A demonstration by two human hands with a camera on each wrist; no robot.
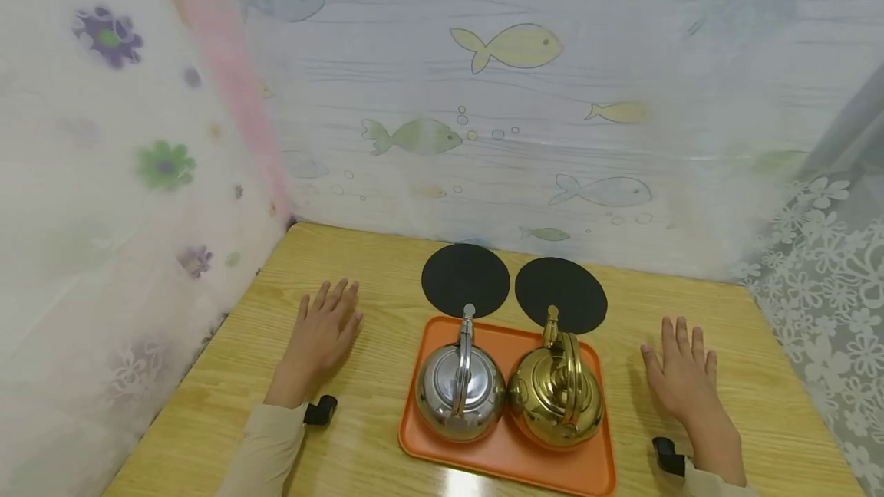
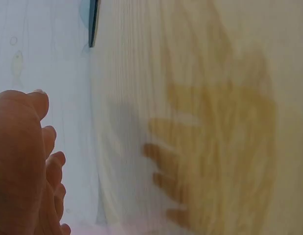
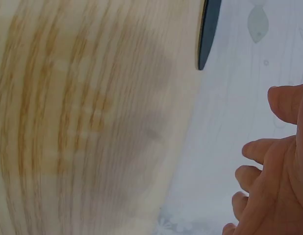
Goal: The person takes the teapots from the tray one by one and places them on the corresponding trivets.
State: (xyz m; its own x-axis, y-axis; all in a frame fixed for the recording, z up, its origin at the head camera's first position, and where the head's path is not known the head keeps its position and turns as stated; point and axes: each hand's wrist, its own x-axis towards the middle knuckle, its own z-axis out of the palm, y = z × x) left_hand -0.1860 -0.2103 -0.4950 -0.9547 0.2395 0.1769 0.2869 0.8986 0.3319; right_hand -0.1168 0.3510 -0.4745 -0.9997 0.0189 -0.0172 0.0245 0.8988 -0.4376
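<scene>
Head view, contents of the table, hands outward.

Left hand (image 1: pixel 321 334): laid palm down on the light wooden table (image 1: pixel 359 420), fingers straight and slightly spread, holding nothing; it sits toward the left edge, well apart from the tray. Cream sleeve (image 1: pixel 265 447) and a small black strap clip (image 1: pixel 321 410) at the wrist. Left wrist view shows the same hand (image 2: pixel 21 166) at the picture's left, fingertips (image 2: pixel 39 100) extended, and its shadow on the wood grain.

Right hand (image 1: pixel 682 370): laid palm down toward the right edge, fingers straight and fanned, holding nothing; near the tray without touching it. Black strap clip (image 1: pixel 668 455) at that wrist. Right wrist view shows the hand (image 3: pixel 279 186) with loosely extended fingers.

Orange rectangular plastic tray (image 1: pixel 511 455): between the hands, at the near edge of the table.

Polished silver metal kettle (image 1: pixel 460 390): left half of the tray, handle up, spout toward the far edge.

Shiny gold metal kettle (image 1: pixel 556 393): right half of the tray, just beside the silver one, apparently touching it, spout toward the far edge.

Two black round mats (image 1: pixel 466 278) (image 1: pixel 561 294): flat on the table just beyond the tray, side by side, one ahead of each spout.

Fish-patterned backdrop (image 1: pixel 511 98): behind the far edge.
</scene>
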